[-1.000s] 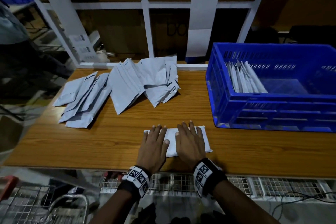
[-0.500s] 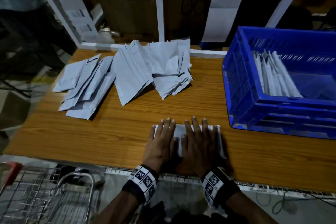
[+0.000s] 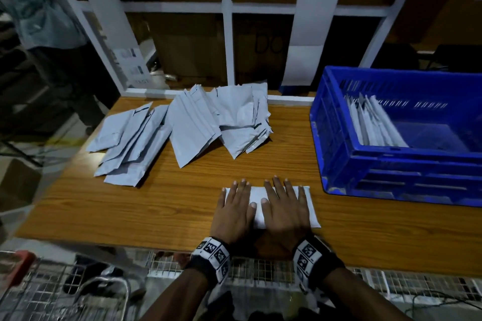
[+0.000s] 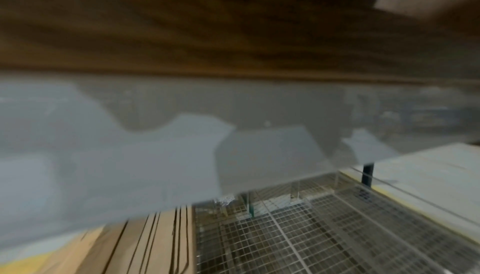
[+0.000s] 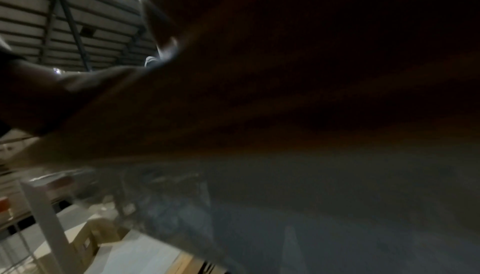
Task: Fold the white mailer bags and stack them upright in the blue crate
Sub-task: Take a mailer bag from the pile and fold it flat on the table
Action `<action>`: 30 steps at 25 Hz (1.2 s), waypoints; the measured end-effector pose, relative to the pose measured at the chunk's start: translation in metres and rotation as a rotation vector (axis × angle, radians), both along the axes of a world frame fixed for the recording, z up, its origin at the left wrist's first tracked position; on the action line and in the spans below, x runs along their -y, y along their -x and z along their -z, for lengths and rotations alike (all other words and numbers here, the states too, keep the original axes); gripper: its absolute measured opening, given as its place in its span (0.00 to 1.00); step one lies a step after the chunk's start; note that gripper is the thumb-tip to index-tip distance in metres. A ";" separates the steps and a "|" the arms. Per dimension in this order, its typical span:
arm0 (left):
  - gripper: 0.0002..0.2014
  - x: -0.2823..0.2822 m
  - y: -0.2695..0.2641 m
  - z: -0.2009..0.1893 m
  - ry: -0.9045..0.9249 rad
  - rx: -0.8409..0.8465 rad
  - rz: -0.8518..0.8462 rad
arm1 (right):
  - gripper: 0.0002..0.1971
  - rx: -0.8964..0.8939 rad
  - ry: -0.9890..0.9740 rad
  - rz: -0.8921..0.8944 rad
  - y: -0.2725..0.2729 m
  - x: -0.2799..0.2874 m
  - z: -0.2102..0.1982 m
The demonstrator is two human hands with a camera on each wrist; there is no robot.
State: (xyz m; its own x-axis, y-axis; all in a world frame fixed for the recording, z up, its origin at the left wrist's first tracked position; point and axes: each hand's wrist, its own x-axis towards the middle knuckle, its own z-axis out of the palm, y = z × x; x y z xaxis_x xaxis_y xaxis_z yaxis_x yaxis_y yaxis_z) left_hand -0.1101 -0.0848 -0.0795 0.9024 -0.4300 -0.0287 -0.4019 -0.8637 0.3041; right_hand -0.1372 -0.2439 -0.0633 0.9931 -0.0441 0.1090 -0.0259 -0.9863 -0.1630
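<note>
Head view: the left hand (image 3: 234,212) and right hand (image 3: 285,210) lie flat, fingers straight, on the folded mailer bag (image 3: 257,203), probably squashing its fold before the blue crate (image 3: 365,164).

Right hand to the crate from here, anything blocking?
Probably yes. The right hand lies flat on the folded bag, and the crate sits just to its right. Only bare table lies between them, and the crate's top is open beside the bags standing inside.

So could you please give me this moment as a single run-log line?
step: pressing fold flat | left hand, right hand: flat on folded mailer bag | blue crate: folded bags upright
</note>
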 end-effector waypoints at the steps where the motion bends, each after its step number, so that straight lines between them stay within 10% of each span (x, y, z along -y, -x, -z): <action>1: 0.35 0.001 0.003 -0.005 -0.014 0.023 -0.020 | 0.29 0.011 0.000 -0.009 0.002 0.003 -0.002; 30: 0.32 0.067 -0.020 0.000 -0.073 0.010 -0.091 | 0.26 0.144 -0.062 -0.069 0.015 0.045 0.025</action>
